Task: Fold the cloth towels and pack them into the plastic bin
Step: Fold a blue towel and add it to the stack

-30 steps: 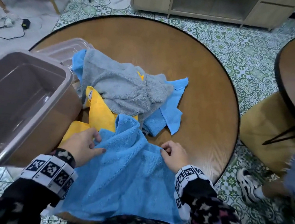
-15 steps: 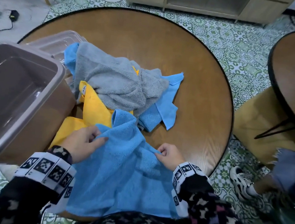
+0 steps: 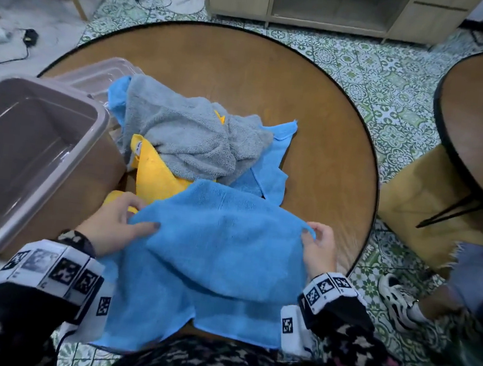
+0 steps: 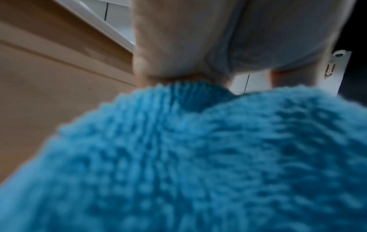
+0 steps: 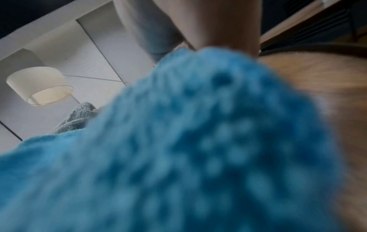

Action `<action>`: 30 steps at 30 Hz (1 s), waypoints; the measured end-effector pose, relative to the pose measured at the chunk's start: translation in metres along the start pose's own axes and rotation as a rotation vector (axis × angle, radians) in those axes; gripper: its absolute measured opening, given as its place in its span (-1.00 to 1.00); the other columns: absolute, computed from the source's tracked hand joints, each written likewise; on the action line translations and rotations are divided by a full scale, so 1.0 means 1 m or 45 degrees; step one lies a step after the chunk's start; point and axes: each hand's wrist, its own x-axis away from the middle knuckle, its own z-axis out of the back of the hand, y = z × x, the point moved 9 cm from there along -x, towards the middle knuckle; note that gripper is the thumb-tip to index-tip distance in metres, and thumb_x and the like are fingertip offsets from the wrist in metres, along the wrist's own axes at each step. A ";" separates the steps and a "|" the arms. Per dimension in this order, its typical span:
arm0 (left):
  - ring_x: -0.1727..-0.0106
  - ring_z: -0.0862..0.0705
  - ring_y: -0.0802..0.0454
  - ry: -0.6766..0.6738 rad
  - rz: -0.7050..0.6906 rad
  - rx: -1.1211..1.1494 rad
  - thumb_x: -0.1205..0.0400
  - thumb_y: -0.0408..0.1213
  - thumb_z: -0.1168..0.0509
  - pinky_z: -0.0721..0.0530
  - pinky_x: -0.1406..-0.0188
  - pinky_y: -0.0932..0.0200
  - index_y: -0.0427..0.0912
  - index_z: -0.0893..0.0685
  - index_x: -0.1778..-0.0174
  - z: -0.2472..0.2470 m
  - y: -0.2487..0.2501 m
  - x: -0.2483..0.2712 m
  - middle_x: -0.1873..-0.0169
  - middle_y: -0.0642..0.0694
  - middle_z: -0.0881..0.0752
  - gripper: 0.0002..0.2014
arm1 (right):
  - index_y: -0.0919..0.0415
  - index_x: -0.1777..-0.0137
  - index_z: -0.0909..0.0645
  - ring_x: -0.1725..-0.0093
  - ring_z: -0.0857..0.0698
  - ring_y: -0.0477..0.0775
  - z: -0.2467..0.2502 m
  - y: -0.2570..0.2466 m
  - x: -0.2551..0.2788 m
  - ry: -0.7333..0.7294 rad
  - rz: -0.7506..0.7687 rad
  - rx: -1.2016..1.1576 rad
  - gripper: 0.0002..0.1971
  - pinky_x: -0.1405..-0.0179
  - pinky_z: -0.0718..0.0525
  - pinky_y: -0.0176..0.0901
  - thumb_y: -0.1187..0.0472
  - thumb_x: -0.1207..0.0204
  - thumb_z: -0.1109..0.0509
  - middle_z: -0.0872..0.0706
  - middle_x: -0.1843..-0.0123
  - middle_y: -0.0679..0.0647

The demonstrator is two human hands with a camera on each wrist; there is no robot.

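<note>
**Blue towel held at both upper corners over the round table**

Round and wooden, the table (image 3: 318, 107) stands on green patterned floor tiles. At far left the plastic bin (image 3: 100, 118) sits tilted and holds no towels. Just right of it, the left hand (image 3: 115, 222) pinches one upper corner of the blue towel (image 3: 220, 252), thumb on top. Behind lies a heap: yellow towel (image 3: 156, 176), grey towel (image 3: 188, 134), another blue cloth (image 3: 275, 168). Farther right, the right hand (image 3: 320, 249) pinches the opposite corner; the towel's lower edge drapes off the near rim.
</note>
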 end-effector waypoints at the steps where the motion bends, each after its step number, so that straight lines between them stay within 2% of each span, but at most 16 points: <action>1: 0.38 -0.76 -0.07 -0.133 0.065 -0.105 -0.22 0.01 -0.56 -0.71 0.33 0.04 -0.03 -0.49 0.11 -0.010 -0.005 0.003 0.30 -0.25 -0.78 -0.53 | 0.17 -0.18 -0.45 -0.04 -0.63 0.09 -0.009 0.008 0.001 -0.099 -0.085 -0.053 -0.77 -0.11 -0.61 0.00 0.22 -0.58 -0.36 -0.64 -0.10 0.11; 4: 0.42 -0.76 0.13 -0.198 0.083 -0.230 -0.36 -0.24 -0.57 -0.68 0.45 0.19 -0.18 -0.48 -0.03 -0.016 -0.004 0.007 0.33 -0.10 -0.79 -0.55 | 0.17 -0.42 -0.33 -0.32 -0.59 0.10 -0.032 0.033 0.013 -0.405 -0.205 -0.041 -0.34 -0.38 -0.53 0.16 0.10 -0.40 -0.55 -0.58 -0.33 0.06; 8: 0.15 -0.71 -0.03 -0.107 0.014 -0.530 -0.41 -0.23 -0.53 -0.59 0.22 0.06 -0.12 -0.43 -0.10 -0.010 0.014 0.001 0.11 -0.09 -0.74 -0.54 | 0.13 -0.51 -0.22 -0.41 -0.51 0.11 -0.029 0.034 0.017 -0.432 -0.033 0.202 -0.30 -0.41 -0.49 0.21 0.34 -0.43 -0.49 -0.50 -0.41 0.05; 10: -0.12 -0.62 -0.15 0.130 -0.176 -0.806 -0.41 -0.16 -0.52 -0.57 -0.06 -0.05 -0.07 -0.42 -0.24 -0.004 0.036 -0.004 -0.13 -0.11 -0.65 -0.45 | 0.04 -0.48 -0.27 -0.39 -0.54 0.11 -0.030 0.020 0.021 -0.480 0.052 0.211 -0.35 -0.35 -0.55 0.16 0.48 -0.45 -0.36 -0.53 -0.36 0.01; 12: -0.29 -0.53 -0.21 0.373 -0.526 -0.764 -0.42 -0.21 -0.50 -0.51 -0.24 -0.17 -0.09 -0.46 -0.34 -0.003 0.074 0.000 -0.26 -0.12 -0.60 -0.42 | -0.08 -0.32 -0.39 -0.31 -0.61 0.12 -0.036 -0.006 0.034 -0.606 0.191 0.124 -0.38 -0.20 -0.61 -0.07 0.61 -0.43 -0.19 -0.59 -0.29 -0.08; 13: -0.32 -0.50 -0.18 0.397 -0.714 -0.683 -0.42 -0.26 -0.47 -0.46 -0.31 -0.13 -0.09 -0.47 -0.36 -0.010 0.089 0.004 -0.28 -0.13 -0.60 -0.42 | -0.11 -0.26 -0.45 -0.22 -0.65 0.14 -0.040 -0.022 0.047 -0.695 0.267 0.114 -0.37 -0.11 -0.60 -0.16 0.63 -0.41 -0.12 -0.60 -0.26 -0.15; 14: -0.33 -0.46 -0.12 0.328 -0.882 -0.675 -0.40 -0.28 -0.43 -0.39 -0.37 -0.06 -0.06 -0.44 -0.39 -0.023 0.102 0.007 -0.30 -0.13 -0.59 -0.39 | -0.13 -0.22 -0.50 -0.17 -0.66 0.15 -0.049 -0.041 0.061 -0.806 0.361 0.130 -0.37 -0.06 -0.57 -0.19 0.60 -0.37 -0.08 -0.61 -0.23 -0.20; 16: -0.44 -0.35 -0.08 0.058 -1.127 -0.914 -0.29 -0.11 -0.28 -0.28 -0.48 -0.05 0.14 -0.26 -0.48 -0.071 0.112 0.011 -0.45 -0.08 -0.45 -0.24 | -0.06 -0.12 -0.59 -0.11 -0.68 -0.12 -0.068 -0.079 0.095 -1.061 0.534 0.171 -0.41 -0.15 -0.52 -0.34 0.56 -0.30 -0.05 -0.65 -0.13 -0.23; 18: -0.59 -0.17 -0.14 -0.232 -1.148 -1.289 -0.23 0.11 -0.12 -0.19 -0.54 -0.24 0.33 -0.11 -0.48 -0.118 0.098 0.008 -0.58 0.03 -0.24 -0.20 | 0.07 -0.07 -0.60 -0.04 -0.62 -0.38 -0.087 -0.109 0.124 -1.258 0.656 0.183 -0.46 -0.16 -0.48 -0.50 0.59 -0.29 -0.03 -0.66 -0.03 -0.20; 19: -0.62 -0.13 -0.11 -0.329 -1.100 -1.355 -0.21 0.17 -0.10 -0.15 -0.55 -0.23 0.34 -0.21 -0.44 -0.128 0.090 0.003 -0.57 0.07 -0.25 -0.23 | 0.08 -0.04 -0.60 -0.01 -0.61 -0.37 -0.091 -0.121 0.129 -1.268 0.688 0.154 -0.49 -0.13 -0.48 -0.48 0.57 -0.28 -0.03 -0.66 0.01 -0.20; 21: -0.44 -0.37 0.15 -0.412 -1.009 -0.966 -0.21 0.17 -0.12 -0.22 -0.52 0.11 0.06 -0.59 -0.27 -0.122 0.103 0.003 -0.34 0.01 -0.57 -0.32 | 0.02 -0.04 -0.57 0.06 -0.64 -0.05 -0.082 -0.136 0.118 -1.138 0.623 -0.028 -0.52 -0.06 -0.52 -0.20 0.48 -0.26 -0.06 -0.70 0.06 -0.11; 23: 0.10 -0.56 0.29 -0.398 -0.973 -0.382 -0.30 0.10 -0.17 -0.44 -0.10 0.29 -0.21 -0.73 0.06 -0.097 0.131 0.007 0.21 0.01 -0.71 -0.49 | -0.17 -0.21 -0.48 0.18 -0.59 0.29 -0.066 -0.134 0.100 -1.042 0.495 -0.214 -0.53 0.05 -0.50 0.03 0.29 -0.33 -0.26 -0.73 0.11 0.24; 24: 0.22 -0.54 0.27 -0.421 -0.922 -0.176 -0.34 0.06 -0.21 -0.47 0.04 0.25 -0.30 -0.70 0.14 -0.086 0.139 0.006 0.33 0.05 -0.65 -0.53 | -0.25 -0.28 -0.41 0.17 -0.61 0.28 -0.061 -0.127 0.092 -1.010 0.476 -0.143 -0.46 0.04 -0.54 0.05 0.14 -0.31 -0.41 -0.71 0.07 0.37; 26: 0.19 -0.54 0.04 -0.471 -0.868 0.084 -0.38 -0.04 -0.27 -0.54 0.11 0.06 -0.35 -0.66 0.19 -0.073 0.154 0.010 0.30 -0.14 -0.62 -0.61 | -0.16 -0.33 -0.43 -0.02 -0.71 0.09 -0.064 -0.105 0.087 -1.056 0.456 0.192 -0.34 -0.12 -0.64 -0.05 0.02 -0.22 -0.60 -0.73 -0.07 0.25; 28: 0.27 -0.45 -0.07 -0.357 -0.936 0.183 -0.39 -0.12 -0.24 -0.46 0.27 -0.02 -0.33 -0.54 0.36 -0.060 0.176 0.016 0.34 -0.26 -0.50 -0.72 | 0.00 -0.13 -0.61 -0.06 -0.74 0.05 -0.071 -0.079 0.088 -1.124 0.412 0.532 -0.51 -0.10 -0.70 -0.05 0.03 -0.17 -0.62 -0.77 -0.07 0.07; 30: 0.39 -0.34 0.00 -0.129 -1.034 0.262 -0.38 -0.15 -0.23 -0.32 0.40 0.10 -0.24 -0.39 0.48 -0.037 0.196 0.019 0.46 -0.20 -0.38 -0.75 | 0.02 0.11 -0.68 0.05 -0.75 0.00 -0.069 -0.069 0.077 -1.024 0.412 0.601 -0.67 -0.03 -0.70 0.01 -0.02 -0.11 -0.55 -0.79 0.05 0.01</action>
